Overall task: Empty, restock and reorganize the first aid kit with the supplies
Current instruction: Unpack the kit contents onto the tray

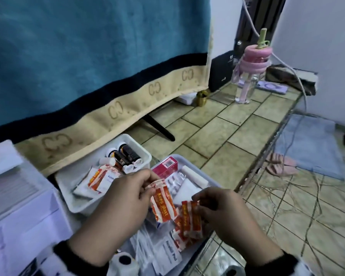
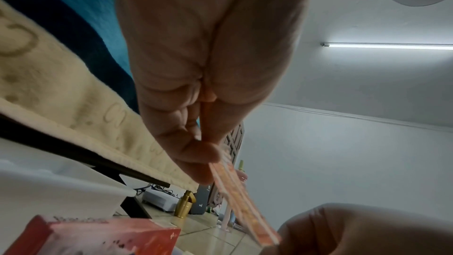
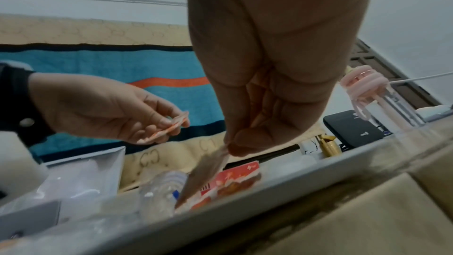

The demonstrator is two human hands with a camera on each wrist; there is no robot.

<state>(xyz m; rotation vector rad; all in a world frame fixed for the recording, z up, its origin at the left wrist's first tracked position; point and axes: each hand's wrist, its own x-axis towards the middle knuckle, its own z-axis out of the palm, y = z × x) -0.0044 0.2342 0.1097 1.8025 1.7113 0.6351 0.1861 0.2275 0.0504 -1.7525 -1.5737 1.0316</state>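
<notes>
My left hand (image 1: pixel 147 185) pinches the top of an orange-and-white plaster strip pack (image 1: pixel 163 202) above the grey kit tray (image 1: pixel 211 181); the same pack (image 2: pixel 245 207) shows edge-on in the left wrist view. Just to the right, my right hand (image 1: pixel 197 202) pinches a second orange strip pack (image 1: pixel 190 220), lifting it out of the tray (image 3: pixel 269 191). In the tray lie a red box (image 1: pixel 165 165), blister packs, a white roll and alcohol pad sachets (image 1: pixel 170 253). A white bin (image 1: pixel 143 151) behind holds dark bottles (image 1: pixel 127 154) and another orange pack.
A white drawer unit (image 1: pixel 18 206) stands at the left. A teal towel (image 1: pixel 88 46) hangs over the back. Further along the tiled counter stand a pink-capped bottle (image 1: pixel 251 76), a black box (image 1: pixel 221 70) and a gold item (image 1: pixel 201 98). The counter edge drops off at the right.
</notes>
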